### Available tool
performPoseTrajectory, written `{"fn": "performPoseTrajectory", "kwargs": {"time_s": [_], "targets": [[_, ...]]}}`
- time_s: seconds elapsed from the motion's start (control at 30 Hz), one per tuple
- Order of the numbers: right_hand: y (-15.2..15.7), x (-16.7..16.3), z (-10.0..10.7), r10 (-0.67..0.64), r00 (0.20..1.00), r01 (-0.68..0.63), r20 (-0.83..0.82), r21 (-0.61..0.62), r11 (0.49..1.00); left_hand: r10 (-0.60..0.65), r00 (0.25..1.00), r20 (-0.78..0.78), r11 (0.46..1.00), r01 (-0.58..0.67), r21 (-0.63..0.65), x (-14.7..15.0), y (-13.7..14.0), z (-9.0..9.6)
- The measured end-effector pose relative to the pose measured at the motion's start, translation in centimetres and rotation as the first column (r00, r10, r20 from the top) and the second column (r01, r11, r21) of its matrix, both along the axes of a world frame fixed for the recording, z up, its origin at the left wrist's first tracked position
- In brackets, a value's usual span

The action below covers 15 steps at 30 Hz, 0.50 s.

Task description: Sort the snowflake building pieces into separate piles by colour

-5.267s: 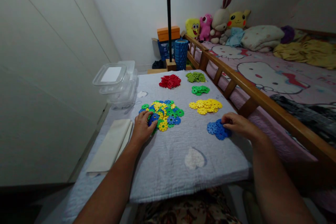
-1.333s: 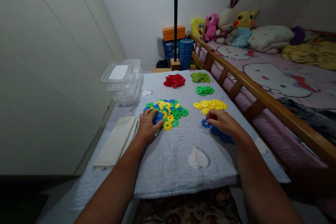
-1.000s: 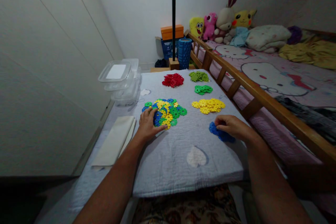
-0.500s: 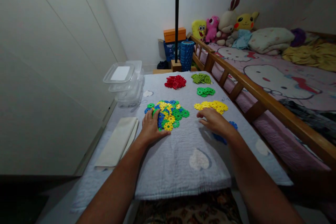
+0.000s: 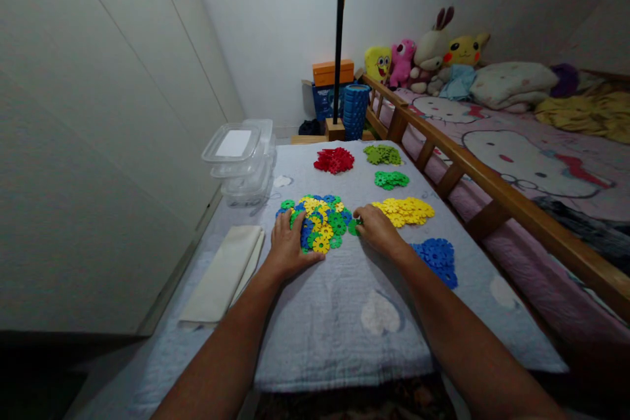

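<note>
A mixed pile of yellow, green and blue notched plastic discs point(image 5: 322, 228) lies in the middle of the cloth-covered table. My left hand point(image 5: 289, 241) rests against the pile's left side, its fingers spread and thumb stretched out. At the right edge of the pile, my right hand point(image 5: 378, 228) pinches a green notched disc point(image 5: 353, 228). Just beyond that hand is a heap of yellow discs point(image 5: 408, 211). Blue discs point(image 5: 440, 258) lie to the right, partly behind my right forearm. Farther back are heaps of red point(image 5: 334, 161), green point(image 5: 392, 180) and yellow-green point(image 5: 383, 155) discs.
Stacked clear plastic containers point(image 5: 246, 174) stand at the table's back left, with a folded cream cloth point(image 5: 224, 275) nearer me. A wooden bed rail point(image 5: 457, 174) runs along the right side. Behind the table rises a black pole point(image 5: 339, 39) beside a blue foam roller point(image 5: 355, 111).
My right hand has moved slightly left to the mixed pile and closed on a green disc, uncovering more of the blue heap. My left hand stays at the pile. The view has shifted slightly.
</note>
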State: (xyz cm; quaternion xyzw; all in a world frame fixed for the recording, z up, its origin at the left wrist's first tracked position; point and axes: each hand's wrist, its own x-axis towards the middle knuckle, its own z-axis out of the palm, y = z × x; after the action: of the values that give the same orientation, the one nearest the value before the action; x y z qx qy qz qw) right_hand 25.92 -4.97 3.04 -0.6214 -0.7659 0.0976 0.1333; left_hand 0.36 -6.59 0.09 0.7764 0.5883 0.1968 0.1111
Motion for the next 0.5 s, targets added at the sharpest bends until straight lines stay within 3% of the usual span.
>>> {"fn": "performPoseTrajectory", "kwargs": {"time_s": [0.17,0.27,0.4,0.5], "targets": [[1.8,2.4,2.4,0.059,0.976,-0.097,-0.211,-0.178,0.979,0.034,0.999,-0.001,0.999,-0.034,-0.013,0.1,-0.1,0.0],[3.9,4.8,4.0,-0.008,0.94,-0.061,-0.341,-0.191,0.98,0.038,0.999,-0.015,0.999,-0.038,-0.028,0.1,0.0,0.0],[7.5,8.8,4.9,-0.26,0.838,0.203,-0.479,-0.169,0.964,0.035,0.999,-0.031,0.998,-0.037,-0.043,0.2,0.1,0.1],[10.0,12.1,4.4,-0.449,0.719,0.461,-0.531,-0.119,0.879,0.031,0.999,-0.029,0.999,-0.032,-0.033,0.2,0.1,0.2]]}}
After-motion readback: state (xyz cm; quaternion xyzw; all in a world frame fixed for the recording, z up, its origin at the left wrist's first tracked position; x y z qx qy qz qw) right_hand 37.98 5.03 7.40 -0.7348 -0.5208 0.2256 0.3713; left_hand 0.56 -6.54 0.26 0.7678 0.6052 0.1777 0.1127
